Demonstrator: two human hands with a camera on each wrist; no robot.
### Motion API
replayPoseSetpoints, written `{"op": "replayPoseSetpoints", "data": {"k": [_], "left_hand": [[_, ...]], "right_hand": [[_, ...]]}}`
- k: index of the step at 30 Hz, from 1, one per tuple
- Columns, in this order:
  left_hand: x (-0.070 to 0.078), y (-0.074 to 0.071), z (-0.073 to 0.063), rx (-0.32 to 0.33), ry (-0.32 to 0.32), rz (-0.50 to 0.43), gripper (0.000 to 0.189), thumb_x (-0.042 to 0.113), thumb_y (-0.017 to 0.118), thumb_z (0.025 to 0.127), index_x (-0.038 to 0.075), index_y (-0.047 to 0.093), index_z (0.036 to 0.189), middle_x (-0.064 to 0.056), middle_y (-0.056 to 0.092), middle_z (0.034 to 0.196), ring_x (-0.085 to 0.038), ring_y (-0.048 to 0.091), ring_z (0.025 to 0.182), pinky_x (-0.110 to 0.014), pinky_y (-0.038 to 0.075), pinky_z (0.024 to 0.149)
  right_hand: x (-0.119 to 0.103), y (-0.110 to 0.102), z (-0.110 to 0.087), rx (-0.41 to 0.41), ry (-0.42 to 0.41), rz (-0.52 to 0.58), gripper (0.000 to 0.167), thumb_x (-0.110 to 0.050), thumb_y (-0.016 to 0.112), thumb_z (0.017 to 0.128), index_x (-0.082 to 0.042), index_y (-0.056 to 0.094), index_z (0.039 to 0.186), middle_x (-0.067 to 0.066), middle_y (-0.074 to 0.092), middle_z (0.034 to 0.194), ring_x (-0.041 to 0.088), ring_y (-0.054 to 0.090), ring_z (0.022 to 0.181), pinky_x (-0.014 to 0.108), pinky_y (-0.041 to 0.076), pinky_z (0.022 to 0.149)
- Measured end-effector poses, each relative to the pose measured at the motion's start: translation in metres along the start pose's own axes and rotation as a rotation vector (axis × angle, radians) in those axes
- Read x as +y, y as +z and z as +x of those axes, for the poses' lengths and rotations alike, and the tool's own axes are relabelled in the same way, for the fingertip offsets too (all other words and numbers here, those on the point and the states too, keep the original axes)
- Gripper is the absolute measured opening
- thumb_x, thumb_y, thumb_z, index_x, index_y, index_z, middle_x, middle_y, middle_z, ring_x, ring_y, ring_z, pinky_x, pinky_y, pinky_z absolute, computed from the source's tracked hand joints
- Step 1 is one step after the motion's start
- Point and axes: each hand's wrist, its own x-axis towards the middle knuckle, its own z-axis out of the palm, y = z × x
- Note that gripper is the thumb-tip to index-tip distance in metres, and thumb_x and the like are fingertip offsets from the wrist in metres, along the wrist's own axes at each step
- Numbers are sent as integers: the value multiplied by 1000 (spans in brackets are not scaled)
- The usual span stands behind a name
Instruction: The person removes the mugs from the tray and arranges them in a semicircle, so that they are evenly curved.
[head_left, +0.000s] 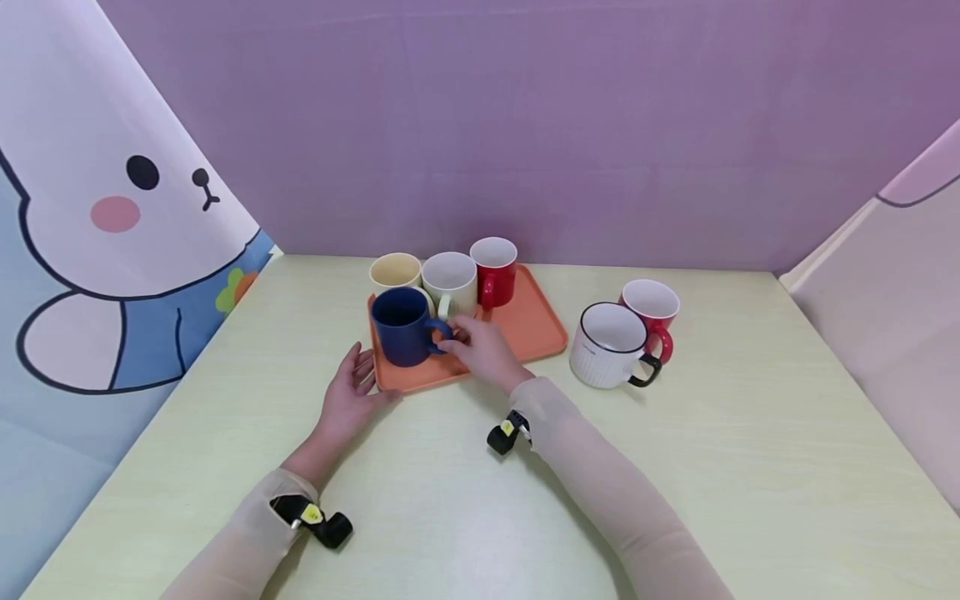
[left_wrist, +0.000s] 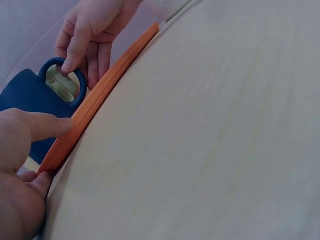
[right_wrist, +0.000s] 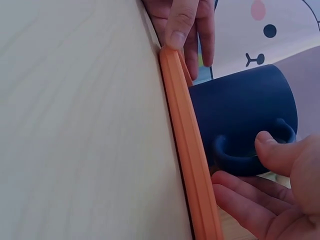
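Observation:
A dark blue mug stands upright at the front left of an orange tray. My right hand pinches its handle, with the thumb on the handle's outer side and the other fingers below. At the tray's front left corner is my left hand, its thumb touching the rim and its fingers extended along the left side. Behind the blue mug stand a pale yellow mug, a white mug with a pale green handle and a red mug, all on the tray.
Right of the tray, on the table, stand a white mug with black rim and handle and, partly hidden behind it, another red mug. A purple backdrop rises behind the table; a cartoon-printed cloth hangs at left.

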Motion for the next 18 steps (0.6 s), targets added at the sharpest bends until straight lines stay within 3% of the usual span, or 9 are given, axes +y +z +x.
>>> {"op": "replayPoseSetpoints", "data": {"k": [9, 18], "left_hand": [[2, -1, -2, -1, -10, 9, 103, -11, 72, 83, 0, 1, 158, -25, 25, 158, -36, 28, 145, -42, 32, 117], [3, 0, -2, -3, -5, -4, 103, -11, 71, 83, 0, 2, 158, -24, 25, 158, -35, 28, 145, -42, 31, 117]], "right_hand": [[-8, 0, 1, -12, 34, -20, 20, -11, 73, 91, 1, 67, 106, 7, 65, 86, 21, 57, 77, 19, 49, 61], [-4, 1, 0, -4, 13, 25, 18, -9, 74, 90, 3, 66, 101, 9, 66, 86, 22, 58, 78, 19, 51, 63]]}}
